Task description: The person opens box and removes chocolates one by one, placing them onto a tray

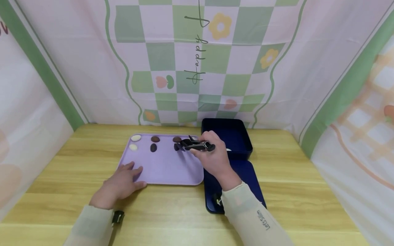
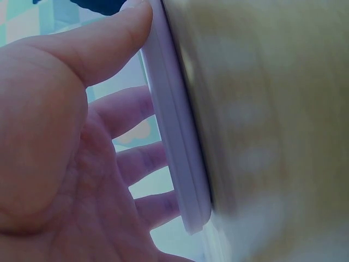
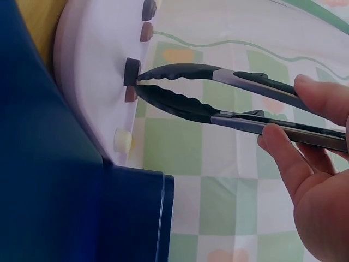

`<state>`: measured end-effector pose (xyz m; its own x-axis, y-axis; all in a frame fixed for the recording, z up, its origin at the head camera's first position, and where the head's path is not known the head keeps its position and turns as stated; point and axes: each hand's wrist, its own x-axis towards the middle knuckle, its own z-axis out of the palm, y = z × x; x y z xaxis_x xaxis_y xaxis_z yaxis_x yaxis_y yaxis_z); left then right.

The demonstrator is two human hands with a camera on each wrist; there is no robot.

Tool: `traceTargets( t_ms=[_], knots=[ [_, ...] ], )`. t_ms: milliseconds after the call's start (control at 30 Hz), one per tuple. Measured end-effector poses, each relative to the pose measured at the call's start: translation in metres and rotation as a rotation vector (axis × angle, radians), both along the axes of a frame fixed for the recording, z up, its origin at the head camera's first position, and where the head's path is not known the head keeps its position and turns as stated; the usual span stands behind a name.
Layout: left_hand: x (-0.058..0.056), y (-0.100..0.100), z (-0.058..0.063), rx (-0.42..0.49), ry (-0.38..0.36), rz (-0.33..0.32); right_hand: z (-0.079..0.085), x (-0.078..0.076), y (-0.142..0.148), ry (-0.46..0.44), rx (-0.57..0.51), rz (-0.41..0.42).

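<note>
My right hand (image 1: 213, 155) holds black-and-silver tongs (image 1: 198, 146), gripping both arms between thumb and fingers. In the right wrist view the tongs' tips meet at a dark oval piece (image 3: 131, 72) on the lilac tray (image 1: 166, 171); whether they pinch it I cannot tell. A brown oval piece (image 1: 176, 139) lies just behind it. My left hand (image 1: 121, 182) rests spread over the tray's near left corner, thumb along the front rim and fingers touching the tray. Further left on the tray lie a brown piece (image 1: 155, 139), a dark piece (image 1: 153, 147) and two white pieces (image 1: 136, 137).
A dark blue box (image 1: 226, 128) stands behind my right hand, a white piece (image 1: 228, 149) partly visible in it. In front of it, a flat dark blue lid (image 1: 246, 177) lies under my right forearm. A patterned cloth (image 1: 203, 58) hangs behind the wooden table (image 1: 172, 218).
</note>
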<state>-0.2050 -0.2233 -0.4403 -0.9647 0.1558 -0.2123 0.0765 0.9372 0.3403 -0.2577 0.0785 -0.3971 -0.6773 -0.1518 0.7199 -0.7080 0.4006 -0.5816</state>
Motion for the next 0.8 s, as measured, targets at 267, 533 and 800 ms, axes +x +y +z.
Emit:
traceTargets(
  t_ms=[267,533,800],
  knots=[
    [0.001,0.001,0.001,0.003,0.008,0.002,0.011,0.004,0.01,-0.009,0.017,-0.055],
    [0.001,0.001,-0.001,0.004,0.003,-0.001,0.062,0.029,0.058,-0.126,-0.094,-0.397],
    [0.0,0.0,-0.003,0.007,0.01,0.002,0.078,0.034,0.086,-0.401,0.102,-0.671]
  ],
)
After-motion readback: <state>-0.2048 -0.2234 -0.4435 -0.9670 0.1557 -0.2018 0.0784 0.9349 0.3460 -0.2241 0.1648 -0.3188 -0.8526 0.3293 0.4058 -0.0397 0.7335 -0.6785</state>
